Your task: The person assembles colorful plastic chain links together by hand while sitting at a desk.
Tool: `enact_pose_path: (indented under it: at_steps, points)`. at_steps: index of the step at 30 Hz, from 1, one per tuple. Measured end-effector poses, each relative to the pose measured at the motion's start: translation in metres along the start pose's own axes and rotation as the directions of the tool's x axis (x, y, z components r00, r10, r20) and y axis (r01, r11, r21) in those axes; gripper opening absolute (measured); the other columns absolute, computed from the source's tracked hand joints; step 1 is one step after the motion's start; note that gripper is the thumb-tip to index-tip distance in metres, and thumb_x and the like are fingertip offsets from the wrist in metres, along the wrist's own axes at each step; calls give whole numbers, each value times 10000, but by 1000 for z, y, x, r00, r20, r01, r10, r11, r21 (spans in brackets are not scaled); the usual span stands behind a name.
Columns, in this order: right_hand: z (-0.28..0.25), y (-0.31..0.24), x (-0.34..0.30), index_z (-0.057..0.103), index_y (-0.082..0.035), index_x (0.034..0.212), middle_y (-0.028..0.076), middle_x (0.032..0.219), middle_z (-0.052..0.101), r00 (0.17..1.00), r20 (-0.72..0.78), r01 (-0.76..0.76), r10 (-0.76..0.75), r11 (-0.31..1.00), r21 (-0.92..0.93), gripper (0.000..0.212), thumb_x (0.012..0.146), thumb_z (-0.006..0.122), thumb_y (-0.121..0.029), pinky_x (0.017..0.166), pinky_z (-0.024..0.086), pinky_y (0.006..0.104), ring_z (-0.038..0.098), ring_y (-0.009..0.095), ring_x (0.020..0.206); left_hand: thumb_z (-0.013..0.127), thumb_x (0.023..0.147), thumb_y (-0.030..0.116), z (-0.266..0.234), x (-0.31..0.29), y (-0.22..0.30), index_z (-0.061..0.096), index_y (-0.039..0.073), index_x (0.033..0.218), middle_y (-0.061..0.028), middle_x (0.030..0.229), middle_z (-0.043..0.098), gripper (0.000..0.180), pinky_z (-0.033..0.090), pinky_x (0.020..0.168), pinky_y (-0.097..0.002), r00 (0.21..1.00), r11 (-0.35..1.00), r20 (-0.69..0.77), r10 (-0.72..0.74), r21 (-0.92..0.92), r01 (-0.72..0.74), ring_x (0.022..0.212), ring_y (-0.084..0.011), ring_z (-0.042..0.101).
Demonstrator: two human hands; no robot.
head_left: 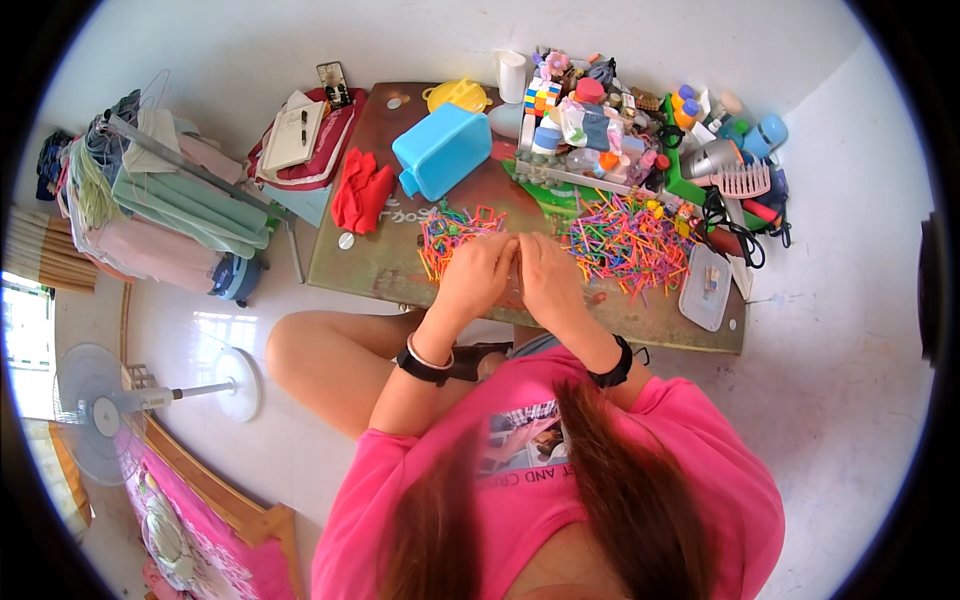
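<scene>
Left hand (478,270) and right hand (549,278) meet, fingertips together, over the tabletop (365,265); can't tell if anything's pinched. Small plastic-stick pile (440,246) at their 10 o'clock, larger plastic-stick pile (625,243) at 2: plenty likely left. Finished count unclear.

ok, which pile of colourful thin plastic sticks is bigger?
The multicoloured pile of thin plastic sticks right of the right hand: that pile spreads wider than the left-hand pile.
</scene>
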State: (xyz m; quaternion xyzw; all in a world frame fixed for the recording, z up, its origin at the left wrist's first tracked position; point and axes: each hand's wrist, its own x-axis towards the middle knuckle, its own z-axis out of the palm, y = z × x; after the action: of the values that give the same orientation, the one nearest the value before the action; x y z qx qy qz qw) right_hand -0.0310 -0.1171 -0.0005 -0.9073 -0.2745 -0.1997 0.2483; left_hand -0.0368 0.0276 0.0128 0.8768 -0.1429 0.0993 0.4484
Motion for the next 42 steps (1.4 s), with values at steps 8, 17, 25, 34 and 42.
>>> enact_pose_path:
  at_steps: [8,17,25,34,42]
  points:
    - [0,9,-3,543,-24,1102,160,965,612,937,193,-346,293,863,367,184,935,493,-83,697,479,392,608,318,871,534,936,129,12,-4,1,580,-3,942,-187,861,584,140,441,655,-450,990,993,-74,116,-29,-119,764,-399,566]
    - [27,27,-18,569,-32,1129,13,956,601,784,457,-546,421,117,830,195,963,497,-105,724,471,317,567,126,874,534,933,153,21,-10,14,597,9,966,-170,904,615,160,474,671,-448,985,993,-126,115,51,-109,788,-361,600]
    - [0,24,-1,574,-47,1075,121,910,593,990,-130,62,-52,996,71,317,759,589,-47,716,478,383,593,314,858,498,956,143,22,-5,5,563,15,945,-174,853,589,143,449,647,-434,998,994,-38,-50,-98,46,771,-378,571]
    - [4,14,-6,600,-45,1049,127,901,627,911,139,-360,389,579,732,196,890,495,2,684,459,313,608,266,789,533,917,61,27,-9,8,557,20,992,-167,889,574,89,464,635,-406,958,968,-177,225,-75,-241,760,-379,578]
    - [-4,24,-2,598,-31,1059,122,936,630,901,254,-431,351,782,449,194,878,527,-35,721,471,311,614,281,829,527,924,86,20,-9,10,567,5,1005,-181,883,593,121,469,656,-417,997,987,0,-80,-143,79,773,-375,593]
